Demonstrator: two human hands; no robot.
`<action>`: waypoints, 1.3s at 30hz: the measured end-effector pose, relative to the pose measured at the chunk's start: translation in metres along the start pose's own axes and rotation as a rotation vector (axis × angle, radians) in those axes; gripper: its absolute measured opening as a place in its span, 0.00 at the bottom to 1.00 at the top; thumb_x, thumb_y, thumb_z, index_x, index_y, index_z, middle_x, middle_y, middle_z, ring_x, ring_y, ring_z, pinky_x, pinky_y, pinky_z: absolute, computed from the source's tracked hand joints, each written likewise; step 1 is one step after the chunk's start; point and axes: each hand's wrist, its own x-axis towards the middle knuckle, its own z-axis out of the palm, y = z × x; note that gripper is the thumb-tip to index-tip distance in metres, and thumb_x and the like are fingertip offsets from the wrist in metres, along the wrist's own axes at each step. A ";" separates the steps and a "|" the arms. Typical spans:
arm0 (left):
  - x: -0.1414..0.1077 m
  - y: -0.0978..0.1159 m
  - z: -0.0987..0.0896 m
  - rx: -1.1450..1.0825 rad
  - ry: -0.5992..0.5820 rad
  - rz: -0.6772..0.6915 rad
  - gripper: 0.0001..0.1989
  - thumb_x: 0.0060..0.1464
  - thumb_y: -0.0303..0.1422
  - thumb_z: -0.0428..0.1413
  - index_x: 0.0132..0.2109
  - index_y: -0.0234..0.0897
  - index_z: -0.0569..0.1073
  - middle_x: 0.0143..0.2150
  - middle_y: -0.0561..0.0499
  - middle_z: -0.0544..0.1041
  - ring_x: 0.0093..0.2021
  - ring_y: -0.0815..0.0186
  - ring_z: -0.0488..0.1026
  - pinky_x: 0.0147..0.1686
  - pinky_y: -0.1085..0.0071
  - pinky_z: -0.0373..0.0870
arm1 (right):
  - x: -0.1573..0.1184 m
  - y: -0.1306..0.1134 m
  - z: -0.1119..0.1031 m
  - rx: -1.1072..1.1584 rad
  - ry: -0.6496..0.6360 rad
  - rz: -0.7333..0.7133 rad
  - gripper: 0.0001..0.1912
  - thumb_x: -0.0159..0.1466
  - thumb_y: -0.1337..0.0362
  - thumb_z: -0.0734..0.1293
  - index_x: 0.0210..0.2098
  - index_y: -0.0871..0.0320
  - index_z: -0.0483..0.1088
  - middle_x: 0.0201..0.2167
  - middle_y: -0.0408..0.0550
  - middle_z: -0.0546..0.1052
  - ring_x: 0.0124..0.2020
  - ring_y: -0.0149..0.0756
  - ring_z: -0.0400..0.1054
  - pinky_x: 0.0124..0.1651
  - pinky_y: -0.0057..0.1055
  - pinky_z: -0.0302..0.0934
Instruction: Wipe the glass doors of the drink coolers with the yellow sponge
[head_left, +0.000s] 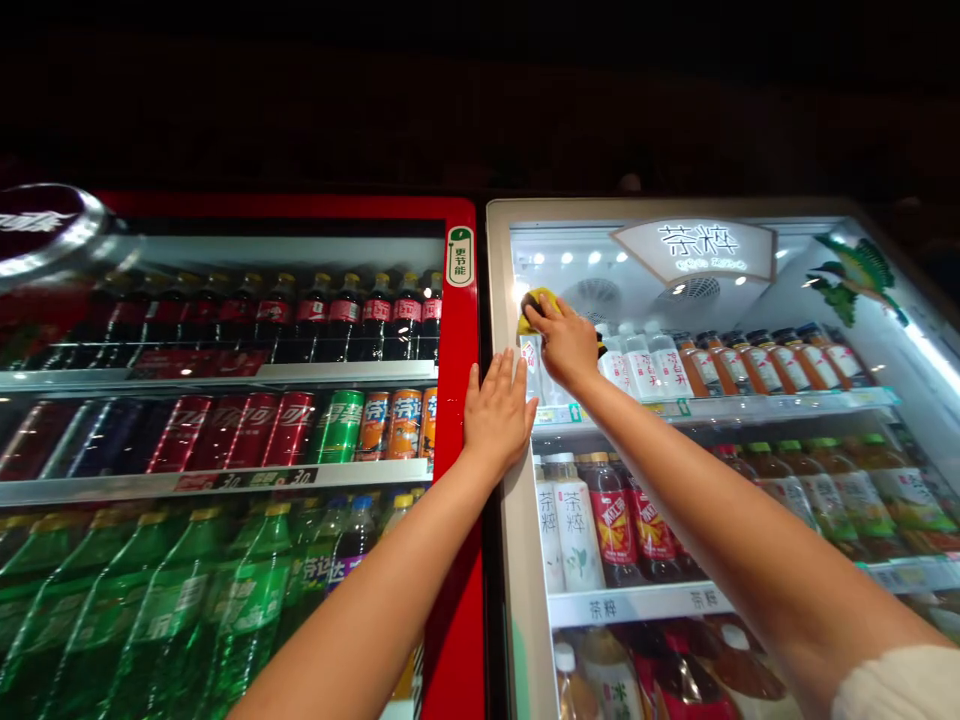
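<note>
My right hand [568,345] presses a yellow cloth [553,300] with a dark patch against the upper left of the right-hand cooler's glass door [592,258]. Its fingers lie over the cloth. Lower and to the left, my left hand [496,415] rests flat, fingers stretched out and holding nothing. It lies across the gap between the coolers, by the red frame [459,345] of the left one and the pale frame [517,530] of the right one. Behind the glass near my right hand stand clear bottles with white caps [643,362].
In the left cooler are dark cola bottles [345,312], several cans [250,428] and green bottles [255,590]. The right cooler has amber bottles [739,365] and more drinks on lower shelves [652,603]. A lit sign [697,250] and a bird decal [862,270] mark its top.
</note>
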 end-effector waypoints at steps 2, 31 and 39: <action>0.001 0.000 0.000 0.009 0.005 0.007 0.31 0.70 0.41 0.41 0.74 0.34 0.52 0.77 0.43 0.49 0.77 0.57 0.44 0.75 0.49 0.39 | -0.001 -0.006 0.002 0.010 -0.015 -0.055 0.26 0.74 0.67 0.54 0.67 0.44 0.65 0.73 0.42 0.61 0.73 0.50 0.51 0.65 0.50 0.59; 0.029 0.065 0.000 0.063 -0.060 0.033 0.31 0.70 0.39 0.40 0.75 0.36 0.49 0.78 0.45 0.47 0.78 0.54 0.43 0.73 0.41 0.40 | -0.034 0.106 -0.022 0.033 0.045 0.047 0.30 0.71 0.71 0.53 0.70 0.50 0.61 0.74 0.48 0.56 0.74 0.57 0.48 0.64 0.59 0.58; 0.046 0.112 0.007 0.090 -0.053 -0.068 0.31 0.70 0.38 0.38 0.75 0.32 0.49 0.78 0.42 0.47 0.78 0.53 0.43 0.73 0.42 0.40 | -0.014 0.123 -0.033 0.012 -0.045 -0.184 0.30 0.72 0.71 0.50 0.69 0.48 0.62 0.75 0.43 0.56 0.74 0.50 0.49 0.67 0.54 0.55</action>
